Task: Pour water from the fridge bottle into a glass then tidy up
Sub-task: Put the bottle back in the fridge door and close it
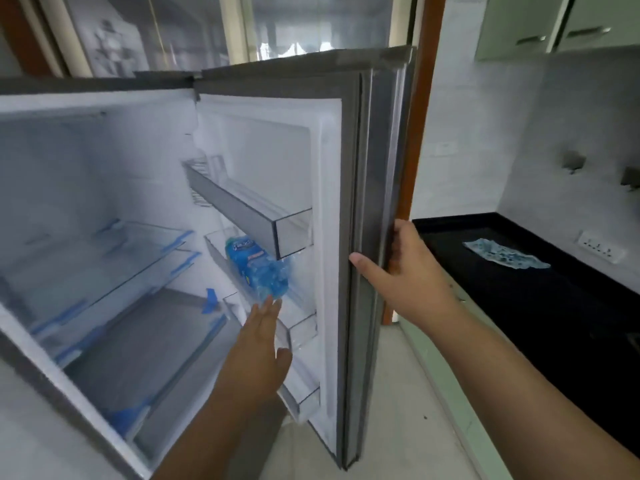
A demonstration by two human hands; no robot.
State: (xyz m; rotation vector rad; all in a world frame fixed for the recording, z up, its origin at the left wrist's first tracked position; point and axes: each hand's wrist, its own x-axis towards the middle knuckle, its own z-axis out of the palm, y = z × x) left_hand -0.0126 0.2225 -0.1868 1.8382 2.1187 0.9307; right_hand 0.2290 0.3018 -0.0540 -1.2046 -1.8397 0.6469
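Home kitchen. Evidence: domestic fridge [104, 202] standing open, glass shelves and door bins [242, 209] inside; black stone countertop [519, 306] running along the right wall; pale green wall cabinets [554, 26] with bar handles above it; white tiled backsplash [485, 133] carrying a socket strip [601, 246]; patterned cloth [505, 258] lying on the counter; light tiled floor [415, 393].
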